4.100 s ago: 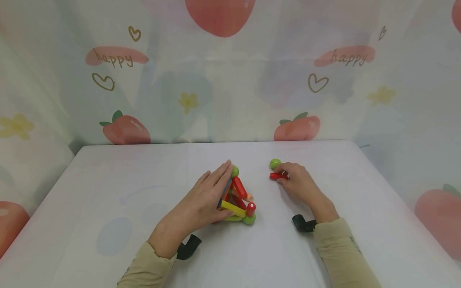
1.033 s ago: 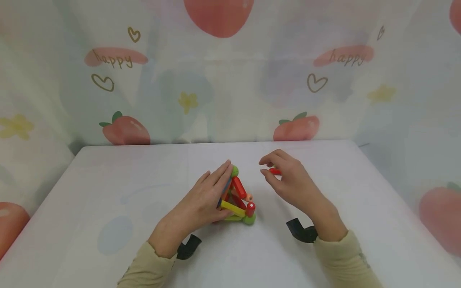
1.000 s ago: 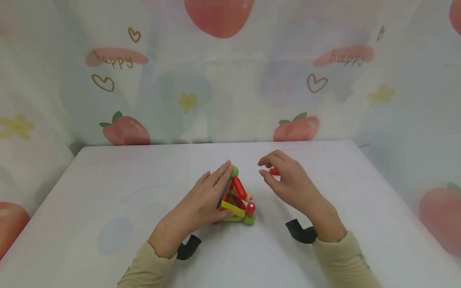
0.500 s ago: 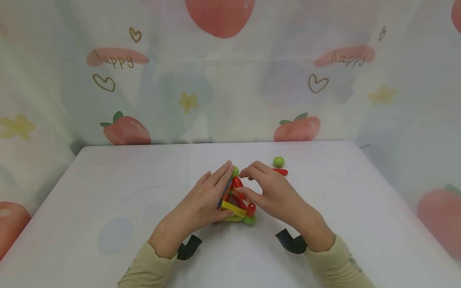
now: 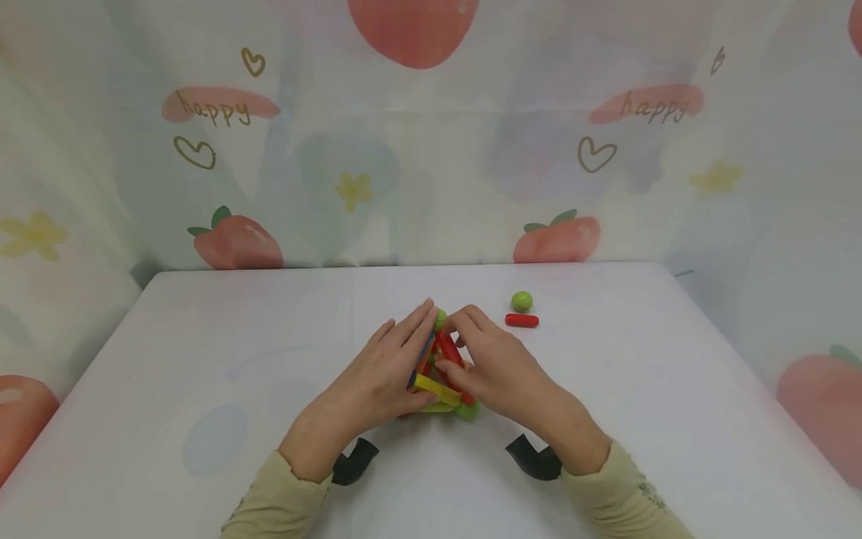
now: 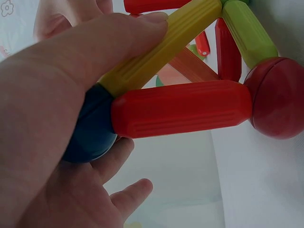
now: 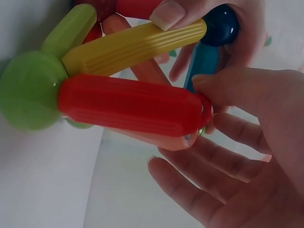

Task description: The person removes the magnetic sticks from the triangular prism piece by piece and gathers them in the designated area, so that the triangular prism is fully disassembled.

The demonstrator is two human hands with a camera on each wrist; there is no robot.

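A frame of magnetic building rods and balls stands on the table between the hands. My left hand (image 5: 377, 374) holds its left side, the thumb on a yellow rod (image 6: 183, 35) and the palm around a blue ball (image 6: 92, 133). My right hand (image 5: 508, 367) pinches the upper red rod (image 5: 449, 348), just below the top green ball (image 5: 441, 320), between thumb and fingers. In the right wrist view another red rod (image 7: 128, 104) rises from a lower green ball (image 7: 31, 90), its free end close to the right thumb. An orange rod (image 7: 164, 138) lies behind it.
A loose green ball (image 5: 521, 302) and a loose red rod (image 5: 521, 320) lie at the back of the white table (image 5: 606, 337), right of the frame. A printed cloth (image 5: 431, 172) hangs behind. Black curved pieces (image 5: 535, 458) stick out at both wrists.
My right hand has moved left from beside the loose ball and rod to the frame, closing on the upper red rod. The lower red rod has tilted toward it. My left hand stays put.
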